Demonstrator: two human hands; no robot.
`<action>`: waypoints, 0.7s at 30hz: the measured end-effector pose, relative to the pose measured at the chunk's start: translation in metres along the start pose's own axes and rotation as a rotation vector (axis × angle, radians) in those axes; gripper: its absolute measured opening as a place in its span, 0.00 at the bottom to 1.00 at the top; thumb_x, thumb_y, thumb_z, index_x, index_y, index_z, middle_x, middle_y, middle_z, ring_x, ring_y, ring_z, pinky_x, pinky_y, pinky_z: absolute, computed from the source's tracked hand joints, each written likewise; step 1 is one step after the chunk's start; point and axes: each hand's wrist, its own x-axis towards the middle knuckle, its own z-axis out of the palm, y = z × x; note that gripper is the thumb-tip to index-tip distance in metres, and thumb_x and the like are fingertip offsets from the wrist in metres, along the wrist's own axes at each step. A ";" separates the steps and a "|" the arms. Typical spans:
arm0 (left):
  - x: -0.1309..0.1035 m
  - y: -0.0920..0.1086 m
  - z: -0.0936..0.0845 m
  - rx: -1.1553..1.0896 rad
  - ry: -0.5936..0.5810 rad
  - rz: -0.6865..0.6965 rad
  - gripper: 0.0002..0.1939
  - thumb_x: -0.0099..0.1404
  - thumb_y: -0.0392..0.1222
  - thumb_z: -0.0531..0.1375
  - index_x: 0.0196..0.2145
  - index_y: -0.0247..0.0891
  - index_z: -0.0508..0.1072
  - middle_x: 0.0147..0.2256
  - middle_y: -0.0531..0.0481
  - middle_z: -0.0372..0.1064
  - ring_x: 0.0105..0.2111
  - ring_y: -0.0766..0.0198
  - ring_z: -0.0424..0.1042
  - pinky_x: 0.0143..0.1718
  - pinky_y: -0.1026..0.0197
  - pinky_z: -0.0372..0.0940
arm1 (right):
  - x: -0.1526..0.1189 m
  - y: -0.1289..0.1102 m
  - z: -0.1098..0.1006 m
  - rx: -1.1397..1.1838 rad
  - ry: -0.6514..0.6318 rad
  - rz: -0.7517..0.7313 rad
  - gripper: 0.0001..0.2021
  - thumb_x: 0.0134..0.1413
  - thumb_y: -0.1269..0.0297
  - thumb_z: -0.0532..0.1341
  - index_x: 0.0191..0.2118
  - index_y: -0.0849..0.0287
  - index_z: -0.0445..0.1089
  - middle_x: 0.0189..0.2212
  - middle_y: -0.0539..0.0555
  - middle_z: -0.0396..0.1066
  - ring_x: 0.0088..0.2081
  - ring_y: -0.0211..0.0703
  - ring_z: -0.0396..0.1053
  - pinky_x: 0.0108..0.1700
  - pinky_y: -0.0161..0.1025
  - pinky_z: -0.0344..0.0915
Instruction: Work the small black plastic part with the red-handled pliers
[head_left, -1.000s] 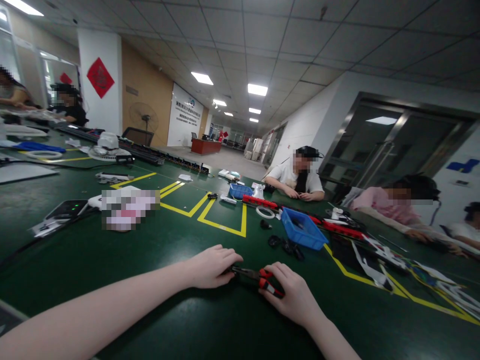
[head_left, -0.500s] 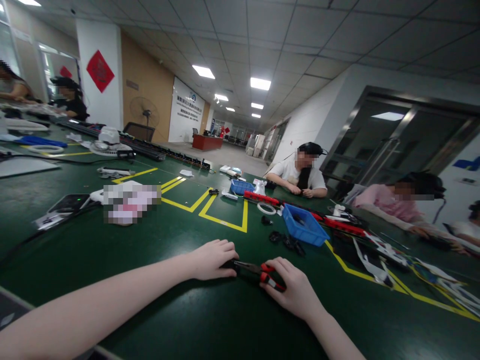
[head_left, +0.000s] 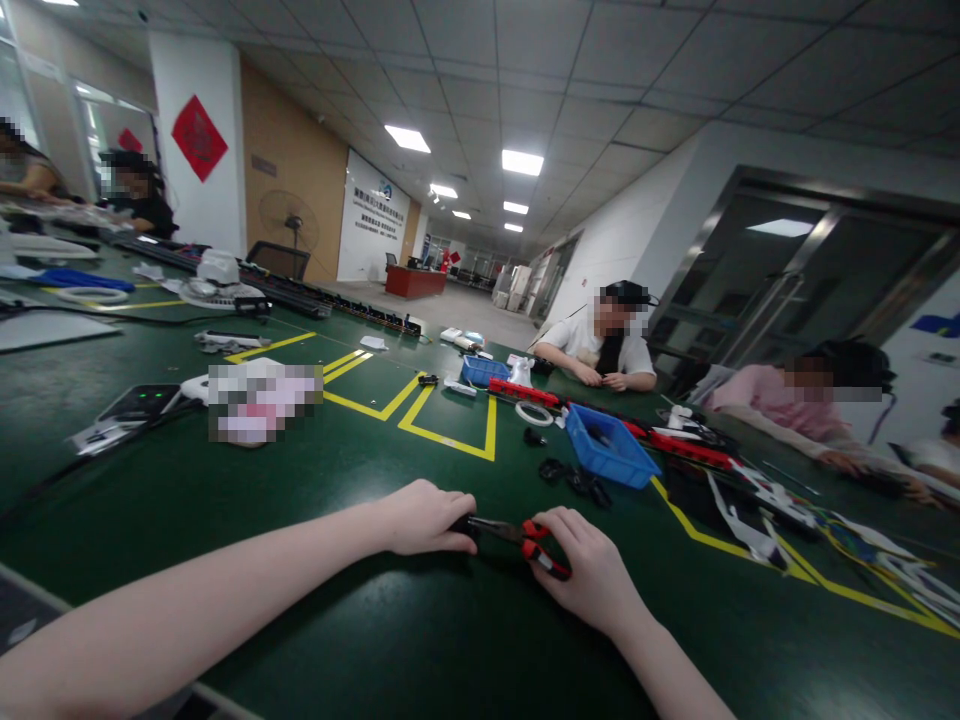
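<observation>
Low over the green table [head_left: 360, 620], my right hand [head_left: 589, 565] grips the red-and-black handles of a pair of needle-nose pliers [head_left: 506, 530]. Their metal jaws point left, up to a small black part [head_left: 463, 524]. My left hand [head_left: 431, 515] is closed around that black part, so most of it is hidden under the fingers. The jaw tips meet the part at its right end; whether they are clamped on it I cannot tell.
Beyond my right hand lie several black pieces [head_left: 577, 480] and a blue bin [head_left: 609, 450]. A white ring [head_left: 534, 414] and a red strip [head_left: 521, 392] are farther back. A pixelated item [head_left: 262, 400] lies left. Co-workers sit around the table, one in a white shirt [head_left: 566, 345].
My right hand has shifted slightly on the plier handles, which look a little closer together. My left hand keeps its grip on the black part.
</observation>
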 end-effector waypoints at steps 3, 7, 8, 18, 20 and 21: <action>0.000 0.000 -0.001 -0.016 -0.003 0.004 0.20 0.67 0.60 0.52 0.44 0.42 0.63 0.40 0.50 0.73 0.34 0.57 0.75 0.29 0.62 0.62 | -0.001 0.001 0.002 -0.052 0.016 -0.009 0.20 0.43 0.72 0.63 0.46 0.57 0.66 0.42 0.56 0.71 0.42 0.48 0.70 0.43 0.44 0.69; -0.001 0.000 -0.001 -0.026 0.002 0.008 0.19 0.67 0.60 0.52 0.44 0.41 0.63 0.39 0.50 0.72 0.34 0.57 0.75 0.28 0.62 0.62 | -0.001 0.002 0.004 -0.106 0.037 -0.023 0.21 0.42 0.73 0.64 0.47 0.57 0.66 0.42 0.56 0.71 0.41 0.48 0.69 0.42 0.44 0.68; 0.000 0.000 -0.002 -0.029 0.000 0.006 0.19 0.68 0.60 0.52 0.44 0.41 0.63 0.39 0.50 0.72 0.34 0.57 0.75 0.28 0.62 0.62 | -0.001 0.002 0.004 -0.118 0.043 -0.025 0.22 0.42 0.73 0.64 0.47 0.57 0.66 0.42 0.56 0.71 0.41 0.48 0.69 0.42 0.43 0.68; 0.000 0.002 -0.005 -0.045 -0.007 0.001 0.19 0.69 0.59 0.51 0.44 0.41 0.65 0.39 0.49 0.72 0.33 0.58 0.75 0.29 0.62 0.63 | -0.001 0.002 0.002 -0.147 0.065 -0.038 0.22 0.44 0.73 0.63 0.49 0.57 0.66 0.43 0.57 0.70 0.42 0.48 0.69 0.42 0.43 0.67; 0.000 0.002 -0.005 -0.043 0.001 -0.001 0.19 0.69 0.59 0.51 0.44 0.40 0.65 0.39 0.49 0.73 0.33 0.58 0.75 0.29 0.62 0.63 | -0.002 0.004 0.003 -0.140 0.056 -0.033 0.22 0.44 0.73 0.63 0.48 0.57 0.66 0.43 0.57 0.70 0.42 0.49 0.69 0.42 0.44 0.67; -0.001 0.002 -0.005 -0.043 0.004 0.000 0.19 0.68 0.59 0.51 0.44 0.41 0.65 0.39 0.49 0.73 0.32 0.58 0.75 0.29 0.62 0.63 | -0.002 0.004 0.004 -0.134 0.052 -0.031 0.22 0.44 0.73 0.62 0.48 0.57 0.66 0.43 0.57 0.70 0.42 0.49 0.69 0.42 0.44 0.68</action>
